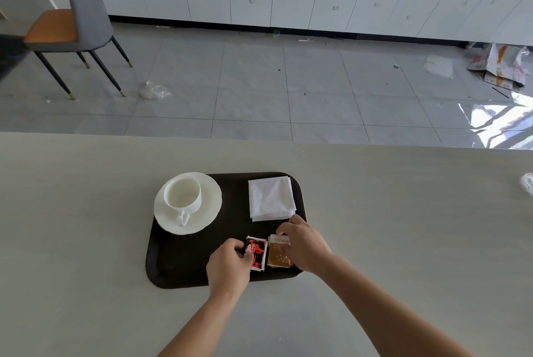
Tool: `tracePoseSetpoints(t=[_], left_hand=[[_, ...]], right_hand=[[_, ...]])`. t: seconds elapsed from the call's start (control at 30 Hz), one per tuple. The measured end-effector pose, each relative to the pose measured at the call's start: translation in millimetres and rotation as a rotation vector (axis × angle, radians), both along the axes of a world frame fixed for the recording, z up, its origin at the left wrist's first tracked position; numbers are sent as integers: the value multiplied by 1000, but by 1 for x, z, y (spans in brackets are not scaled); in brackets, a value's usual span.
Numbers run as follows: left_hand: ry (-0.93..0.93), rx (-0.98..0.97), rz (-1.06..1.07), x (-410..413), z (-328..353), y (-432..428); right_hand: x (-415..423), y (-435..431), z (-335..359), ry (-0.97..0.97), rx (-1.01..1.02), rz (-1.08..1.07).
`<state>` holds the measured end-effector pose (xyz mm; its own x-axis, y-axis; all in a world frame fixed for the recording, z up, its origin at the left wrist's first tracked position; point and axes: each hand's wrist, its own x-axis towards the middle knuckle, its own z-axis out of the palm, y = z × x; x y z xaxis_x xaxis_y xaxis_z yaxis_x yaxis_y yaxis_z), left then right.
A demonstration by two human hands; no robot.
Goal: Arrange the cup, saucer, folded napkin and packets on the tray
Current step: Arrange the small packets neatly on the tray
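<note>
A black tray (pixel 178 264) lies on the pale table. At its far left a white cup (pixel 182 192) stands on a white saucer (pixel 209 206), handle toward me. A folded white napkin (pixel 271 198) lies at the tray's far right. Two packets lie side by side at the near right of the tray. My left hand (pixel 229 267) pinches the left edge of the red-and-black packet (pixel 257 253). My right hand (pixel 305 244) grips the top right of the brown packet (pixel 278 255) with its fingertips.
The table's far edge (pixel 259 142) runs across the middle of the view, with tiled floor beyond. A grey chair (pixel 83 19) stands at the far left. A clear glassy object (pixel 527 183) sits at the table's right edge. Cardboard and plastic litter lie on the floor at the right.
</note>
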<state>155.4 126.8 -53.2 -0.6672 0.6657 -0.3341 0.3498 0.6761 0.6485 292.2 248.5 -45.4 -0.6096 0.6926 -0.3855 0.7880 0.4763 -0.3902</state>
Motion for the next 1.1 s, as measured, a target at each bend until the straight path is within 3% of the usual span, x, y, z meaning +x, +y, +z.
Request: tracePoseSetpoints(t=[0.7, 1.1], left_hand=[[107, -11, -93, 0, -1, -5], [75, 1, -115, 0, -1, -3]], right_hand=[[13, -19, 3, 67, 29, -239], [14, -17, 0, 45, -12, -193]])
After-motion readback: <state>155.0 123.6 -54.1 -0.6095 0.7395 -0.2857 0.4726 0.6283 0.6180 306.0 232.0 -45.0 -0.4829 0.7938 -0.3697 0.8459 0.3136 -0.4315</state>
